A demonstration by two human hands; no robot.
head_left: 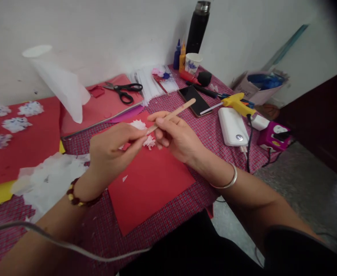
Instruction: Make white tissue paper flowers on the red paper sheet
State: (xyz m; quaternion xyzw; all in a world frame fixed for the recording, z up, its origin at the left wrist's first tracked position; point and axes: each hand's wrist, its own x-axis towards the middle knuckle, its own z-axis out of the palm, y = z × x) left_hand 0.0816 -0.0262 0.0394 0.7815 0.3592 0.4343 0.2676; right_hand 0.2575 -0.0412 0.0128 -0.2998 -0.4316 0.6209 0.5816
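A wooden craft stick (182, 108) slants up to the right above the red sheet (154, 191), gripped by my right hand (175, 134) between thumb and fingers. My left hand (113, 147) pinches at the stick's lower end, where a small whitish bit shows between thumb and forefinger; whether it is paper or the stick's tip I cannot make out. Below the hands, ruffled white paper pieces (149, 142) rest on the red sheet, partly hidden by my fingers. A tiny white paper scrap (125, 178) lies nearer to me on the same sheet.
Black-handled scissors (125, 90) lie on a red folder at the back. To the right are a phone (195, 100), a yellow glue gun (237, 102) and a white power bank (233, 126). White paper sheets (52, 178) lie left. A cable (71, 248) crosses the foreground.
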